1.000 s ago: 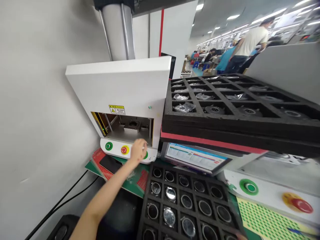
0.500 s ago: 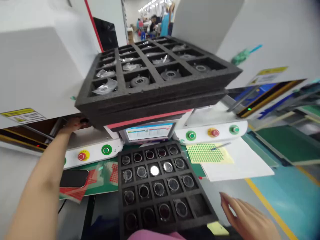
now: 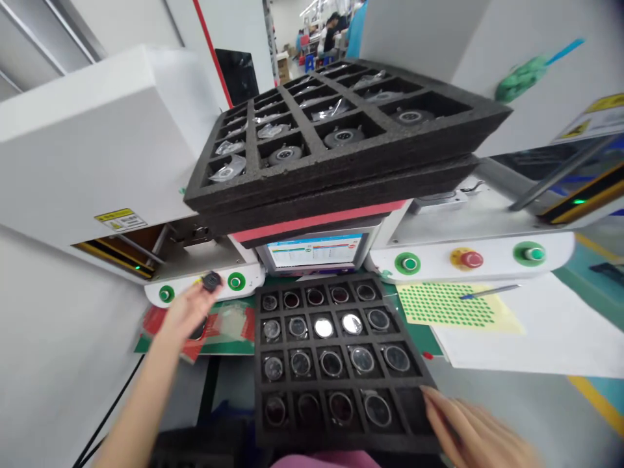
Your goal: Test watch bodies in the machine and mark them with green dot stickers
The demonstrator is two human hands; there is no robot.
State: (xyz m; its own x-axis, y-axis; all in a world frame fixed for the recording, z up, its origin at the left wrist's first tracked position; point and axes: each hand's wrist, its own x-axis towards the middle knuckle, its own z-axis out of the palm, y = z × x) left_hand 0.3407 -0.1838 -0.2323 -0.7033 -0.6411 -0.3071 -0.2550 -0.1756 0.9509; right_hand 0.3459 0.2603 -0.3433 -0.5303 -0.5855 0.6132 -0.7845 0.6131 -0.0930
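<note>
At the near edge of the counter [image 3: 511, 416], the right hand [image 3: 468, 432] lies with fingers spread and loose, gripping nothing, its tips touching the near right corner of a black foam tray [image 3: 258, 364]. That tray holds rows of round glass-faced parts [image 3: 331, 363], one to a pocket; the pocket by the right fingertips looks bare.

To the left, the left hand [image 3: 188, 312] is raised above a red and green mat [image 3: 229, 325], its fingers pinched on a small round black part [image 3: 211, 281]. The part sits at the fingertips, just in front of the white control strip of the left machine [image 3: 97, 156], between that strip's two green buttons [image 3: 236, 281].

Beyond the tray a small screen [image 3: 314, 250] faces the person, and right of it a second strip carries a green button, a red stop button [image 3: 468, 259] and another green one. A yellow sheet of green dots [image 3: 448, 305] lies below it with a pen [image 3: 487, 291] across its corner, on white paper.

Above the screen rests a stack of larger black foam trays [image 3: 341, 169] with a red layer beneath, its pockets holding round metal parts, some bagged. Farther back, people sit along the factory aisle.
</note>
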